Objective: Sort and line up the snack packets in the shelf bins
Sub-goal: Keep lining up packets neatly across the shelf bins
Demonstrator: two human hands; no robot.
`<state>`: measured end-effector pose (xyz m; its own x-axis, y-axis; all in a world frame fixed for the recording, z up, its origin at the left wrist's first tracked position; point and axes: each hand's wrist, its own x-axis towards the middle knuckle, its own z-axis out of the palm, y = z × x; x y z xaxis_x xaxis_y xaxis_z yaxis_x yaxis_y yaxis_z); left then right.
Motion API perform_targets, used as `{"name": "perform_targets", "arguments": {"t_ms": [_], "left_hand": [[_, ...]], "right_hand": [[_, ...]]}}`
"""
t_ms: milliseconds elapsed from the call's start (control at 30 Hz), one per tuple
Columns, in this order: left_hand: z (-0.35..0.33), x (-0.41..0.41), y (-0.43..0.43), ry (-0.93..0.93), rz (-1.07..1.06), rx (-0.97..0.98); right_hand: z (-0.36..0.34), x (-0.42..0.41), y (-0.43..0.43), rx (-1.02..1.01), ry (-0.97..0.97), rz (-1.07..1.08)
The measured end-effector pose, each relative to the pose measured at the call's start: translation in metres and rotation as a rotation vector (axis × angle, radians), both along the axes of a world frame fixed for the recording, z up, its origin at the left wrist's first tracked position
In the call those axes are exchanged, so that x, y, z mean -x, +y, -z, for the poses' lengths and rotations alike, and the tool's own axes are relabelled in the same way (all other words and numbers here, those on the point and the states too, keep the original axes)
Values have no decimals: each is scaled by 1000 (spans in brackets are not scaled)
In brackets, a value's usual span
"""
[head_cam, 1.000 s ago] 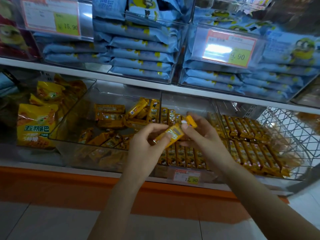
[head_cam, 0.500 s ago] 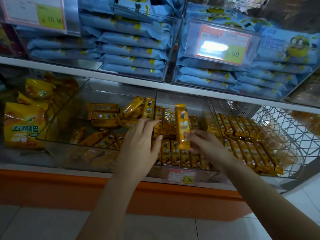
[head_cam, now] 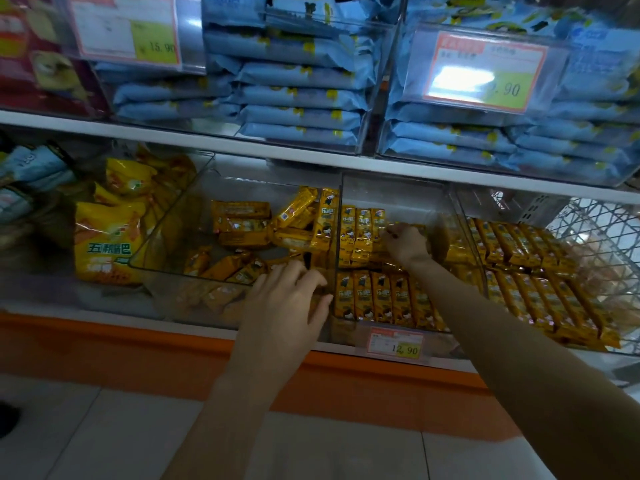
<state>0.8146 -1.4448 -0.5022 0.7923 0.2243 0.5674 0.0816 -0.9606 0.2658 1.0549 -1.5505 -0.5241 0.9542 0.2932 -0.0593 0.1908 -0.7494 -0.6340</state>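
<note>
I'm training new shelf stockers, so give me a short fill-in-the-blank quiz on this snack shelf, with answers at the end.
1. The tag on the middle bin reads ___.
2. The packs on the upper shelf are ___ in colour.
3. The right hand reaches into the middle bin's ___ row.
4. The jumbled packets lie in the bin on the middle bin's ___ side.

Answers: 12.90; blue; back; left
</note>
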Motion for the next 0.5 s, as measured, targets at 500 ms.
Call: {"name": "perform_targets", "arguments": {"t_ms": [500], "left_hand": [[-1,30,41,2,-24,131]], "right_hand": [[-41,92,9,-191,-472,-351]]}}
